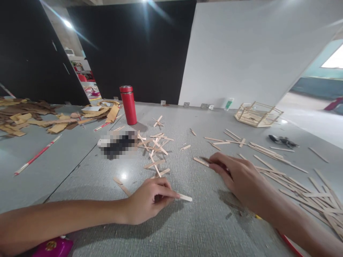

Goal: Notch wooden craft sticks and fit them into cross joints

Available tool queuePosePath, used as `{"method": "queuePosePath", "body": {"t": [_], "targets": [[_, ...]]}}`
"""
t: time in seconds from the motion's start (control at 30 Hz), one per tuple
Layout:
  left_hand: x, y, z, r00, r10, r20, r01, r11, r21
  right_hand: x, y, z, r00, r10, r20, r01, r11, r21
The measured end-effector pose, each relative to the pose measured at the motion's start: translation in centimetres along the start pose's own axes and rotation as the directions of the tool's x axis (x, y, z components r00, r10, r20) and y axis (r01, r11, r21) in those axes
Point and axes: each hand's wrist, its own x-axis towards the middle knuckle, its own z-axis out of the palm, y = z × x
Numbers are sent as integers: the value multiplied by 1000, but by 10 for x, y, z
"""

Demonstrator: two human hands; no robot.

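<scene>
My left hand is closed in a pinch around a short wooden craft stick, whose pale rounded end sticks out to the right, low above the grey tabletop. To its right, my right hand has thumb and forefinger together at one end of another craft stick; the fingertips partly cover that end. Between the hands and farther back, several crossed sticks lie in a loose group. One more stick lies partly behind my left hand.
A red flask stands behind the crossed sticks, near a blurred-out object. Many loose sticks spread at the right, with keys and a wooden stick frame beyond. Brown scraps cover the far left.
</scene>
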Motion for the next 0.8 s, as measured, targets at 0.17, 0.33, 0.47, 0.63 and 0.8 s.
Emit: {"method": "queuePosePath", "body": {"t": [0.17, 0.33, 0.47, 0.63, 0.8], "targets": [[0, 3, -1, 999, -23, 47, 18, 995, 93, 0, -14, -4, 946, 268, 183, -325, 770, 549], [0, 13, -13, 980, -55, 189, 22, 985, 171, 3, -17, -9, 899, 332, 287, -405, 377, 833], [4, 26, -30, 927, -26, 374, -59, 975, 213, -3, -19, -1, 900, 315, 300, -378, 227, 897], [3, 47, -47, 933, -25, 360, -119, 919, 375, -24, -33, 20, 880, 347, 325, -452, 395, 800], [-18, 68, -38, 911, -32, 411, -220, 804, 552, -47, -44, 36, 880, 323, 347, -472, 535, 700]]}}
